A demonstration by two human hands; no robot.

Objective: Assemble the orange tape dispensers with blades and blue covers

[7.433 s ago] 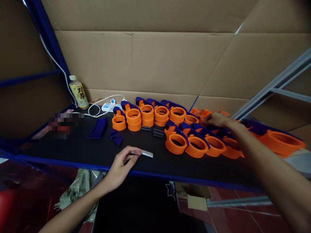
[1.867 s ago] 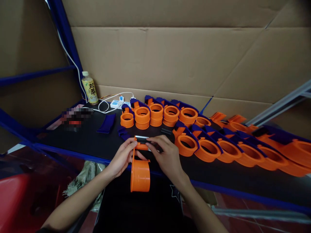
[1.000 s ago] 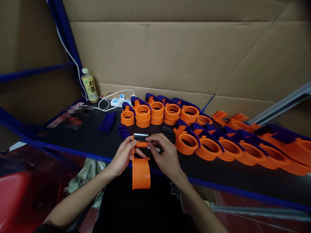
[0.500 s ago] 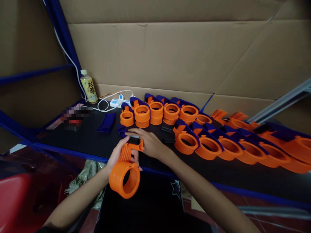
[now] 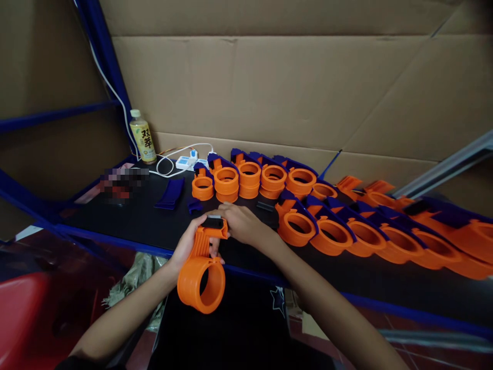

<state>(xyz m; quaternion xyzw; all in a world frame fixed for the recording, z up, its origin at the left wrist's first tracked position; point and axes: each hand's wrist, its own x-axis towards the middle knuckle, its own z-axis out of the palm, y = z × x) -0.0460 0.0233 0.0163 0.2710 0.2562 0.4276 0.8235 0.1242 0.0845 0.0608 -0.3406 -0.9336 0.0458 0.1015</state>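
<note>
An orange plastic tape dispenser [image 5: 202, 282] is in front of me, its big ring hanging down toward my lap. My left hand [image 5: 188, 244] is closed around its ribbed neck from the left. My right hand [image 5: 239, 222] is closed on the dispenser's upper end, its fingers partly hidden behind it. Across that end lies a black strip [image 5: 212, 222] with a thin grey edge, close to both hands' fingertips. A small dark blue plastic piece [image 5: 194, 206] rests on the table just beyond my hands.
Two rows of orange and blue tape dispensers [image 5: 296, 229] run along the table to the right. Black strips [image 5: 265, 206] lie beside the front row. Blue curved plates [image 5: 169, 194], a drink bottle [image 5: 143, 137] and a white power strip [image 5: 185, 163] are at the left. Cardboard [image 5: 246, 87] walls the back.
The dispenser has shifted slightly to the right in the view, still in both hands. My right hand's fingers have drawn toward its upper end, and the small blue piece now shows more fully.
</note>
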